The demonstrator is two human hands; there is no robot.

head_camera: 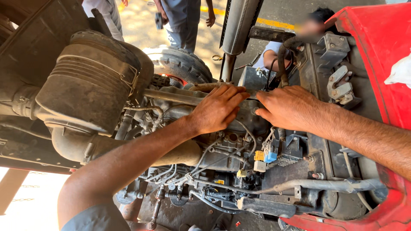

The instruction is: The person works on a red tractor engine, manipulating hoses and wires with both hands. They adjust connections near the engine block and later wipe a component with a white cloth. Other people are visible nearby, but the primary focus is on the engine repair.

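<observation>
Both my hands rest on top of a dirty tractor engine (222, 149). My left hand (218, 109) lies flat with fingers stretched toward the right, over the engine's top cover. My right hand (287, 107) faces it from the right, its fingertips pressed on a small fitting between the two hands. The fingertips of both hands nearly meet. Whether either hand pinches a small part is hidden by the fingers.
A large black air-cleaner canister (90, 81) sits at the left. A vertical exhaust pipe (237, 25) rises behind the hands. Red bodywork (381, 47) frames the right side. Coloured connectors (265, 155) and hoses hang below. Other people stand behind, near a front tyre (182, 64).
</observation>
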